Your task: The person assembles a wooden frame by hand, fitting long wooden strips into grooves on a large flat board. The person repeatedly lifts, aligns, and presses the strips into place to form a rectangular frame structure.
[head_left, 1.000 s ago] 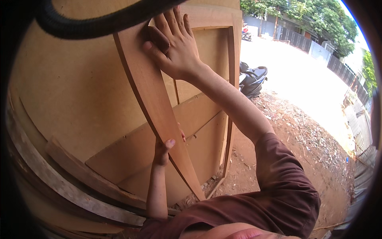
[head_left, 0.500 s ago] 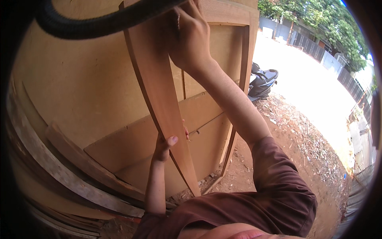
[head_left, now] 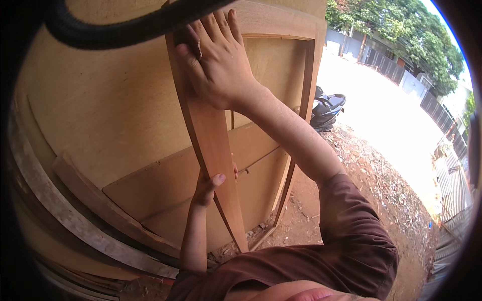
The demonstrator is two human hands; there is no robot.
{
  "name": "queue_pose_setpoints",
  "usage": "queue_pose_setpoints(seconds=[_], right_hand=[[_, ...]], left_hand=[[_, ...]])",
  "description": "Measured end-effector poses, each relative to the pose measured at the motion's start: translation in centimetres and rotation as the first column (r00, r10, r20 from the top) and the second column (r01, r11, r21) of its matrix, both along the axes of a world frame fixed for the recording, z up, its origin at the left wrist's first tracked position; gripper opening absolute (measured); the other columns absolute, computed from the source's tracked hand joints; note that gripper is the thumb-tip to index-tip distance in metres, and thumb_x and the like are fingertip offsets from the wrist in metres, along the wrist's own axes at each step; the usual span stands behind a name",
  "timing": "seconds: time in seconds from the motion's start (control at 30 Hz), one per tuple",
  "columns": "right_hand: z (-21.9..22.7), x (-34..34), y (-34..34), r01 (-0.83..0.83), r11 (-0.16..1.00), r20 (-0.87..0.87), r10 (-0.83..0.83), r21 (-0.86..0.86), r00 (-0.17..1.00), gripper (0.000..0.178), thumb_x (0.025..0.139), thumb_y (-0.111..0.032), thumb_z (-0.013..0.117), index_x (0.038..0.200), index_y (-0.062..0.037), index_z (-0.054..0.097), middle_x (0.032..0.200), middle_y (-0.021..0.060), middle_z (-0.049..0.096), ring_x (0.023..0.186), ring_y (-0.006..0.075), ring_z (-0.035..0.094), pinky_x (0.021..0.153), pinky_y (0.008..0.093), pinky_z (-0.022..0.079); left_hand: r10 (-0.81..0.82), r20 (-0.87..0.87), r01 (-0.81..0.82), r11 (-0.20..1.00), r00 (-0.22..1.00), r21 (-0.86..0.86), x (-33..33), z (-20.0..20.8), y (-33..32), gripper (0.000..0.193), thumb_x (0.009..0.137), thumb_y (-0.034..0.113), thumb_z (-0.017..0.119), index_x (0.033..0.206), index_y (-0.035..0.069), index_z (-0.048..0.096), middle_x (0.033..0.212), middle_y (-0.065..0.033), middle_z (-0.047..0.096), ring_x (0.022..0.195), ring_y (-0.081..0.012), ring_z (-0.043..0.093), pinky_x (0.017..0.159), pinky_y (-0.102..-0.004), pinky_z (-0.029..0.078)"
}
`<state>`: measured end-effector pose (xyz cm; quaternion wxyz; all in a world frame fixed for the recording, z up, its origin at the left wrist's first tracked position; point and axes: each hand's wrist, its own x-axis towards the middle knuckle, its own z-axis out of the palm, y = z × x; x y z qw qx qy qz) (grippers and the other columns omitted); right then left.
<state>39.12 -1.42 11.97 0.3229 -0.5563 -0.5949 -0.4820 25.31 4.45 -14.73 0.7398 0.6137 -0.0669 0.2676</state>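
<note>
A tall wooden frame (head_left: 217, 133) stands tilted before me, its near upright running down toward my chest. Low on that upright my left hand (head_left: 205, 189) is closed round it, thumb on the face and fingertips showing past the far edge. Higher up, my right hand (head_left: 221, 65) lies flat against the same upright with fingers spread. Beneath its palm and thumb is a dark brown sheet with a torn edge, seemingly sandpaper (head_left: 188, 37); most of it is hidden by the hand.
Behind the frame lean large plywood panels (head_left: 100, 100). Curved-looking boards (head_left: 65, 205) are stacked at the left. A black tube (head_left: 125, 31) crosses the top. A dark bag-like object (head_left: 326, 111) sits on the dirt ground beyond, with corrugated sheets (head_left: 452, 185) at the right.
My right hand has slid down and left along the upright, the brown sheet moving with it. The upright's top has shifted slightly right in view. My left hand keeps its grip.
</note>
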Motion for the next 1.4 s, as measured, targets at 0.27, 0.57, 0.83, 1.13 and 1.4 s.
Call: queue_pose_setpoints(seconds=[0.27,0.57,0.83,1.13,1.4], right_hand=[[1.7,2.2,0.2,0.056,0.989,-0.269,-0.018,0.134,0.963,0.067,0.111,-0.039,0.027,0.164,-0.0002,0.015,0.171,0.0259,0.009,0.159,0.0423,0.002,0.127,0.0571,0.003],[2.0,10.8,-1.5,0.221,0.969,-0.402,-0.158,0.114,0.902,0.063,0.113,-0.038,0.024,0.164,-0.0027,0.019,0.173,0.0198,0.012,0.160,0.0393,0.003,0.126,0.0597,0.003],[0.1,8.2,-0.5,-0.041,0.997,-0.067,0.045,0.063,0.997,0.064,0.109,-0.036,0.036,0.162,-0.0021,0.024,0.168,0.0231,0.024,0.158,0.0400,0.014,0.127,0.0540,0.009],[0.9,20.8,-4.8,0.058,0.989,-0.176,-0.034,0.133,0.984,0.040,0.108,-0.032,0.035,0.130,-0.0042,0.052,0.132,0.0224,0.055,0.131,0.0407,0.046,0.117,0.0532,0.026],[0.2,30.4,-7.4,0.116,0.967,-0.204,-0.069,0.229,0.977,0.037,0.108,-0.030,0.036,0.129,-0.0046,0.053,0.124,0.0218,0.056,0.122,0.0399,0.048,0.110,0.0497,0.032]], left_hand=[[-0.021,0.008,0.021,1.000,1.000,0.010,0.0,-0.1,0.2,0.073,0.082,0.039,0.067,0.138,-0.005,0.051,0.101,-0.0163,0.067,0.093,-0.0247,0.067,0.086,-0.0400,0.054],[-0.013,-0.022,0.013,0.999,1.000,0.035,-0.2,-0.3,0.4,0.075,0.081,0.041,0.067,0.139,-0.004,0.051,0.102,-0.0154,0.067,0.095,-0.0241,0.068,0.084,-0.0392,0.055],[0.037,-0.040,-0.037,0.999,0.999,0.001,0.2,-0.5,0.2,0.077,0.079,0.042,0.068,0.139,-0.004,0.051,0.101,-0.0170,0.066,0.092,-0.0258,0.067,0.084,-0.0405,0.055],[0.027,-0.084,-0.035,0.995,0.996,-0.093,-0.3,-0.8,0.0,0.079,0.073,0.037,0.067,0.138,-0.006,0.049,0.101,-0.0176,0.066,0.095,-0.0271,0.066,0.089,-0.0424,0.053],[0.000,-0.083,-0.015,0.984,0.997,-0.180,-0.2,-0.9,-0.7,0.080,0.071,0.040,0.069,0.138,0.002,0.047,0.101,-0.0155,0.059,0.094,-0.0262,0.060,0.090,-0.0429,0.051]])
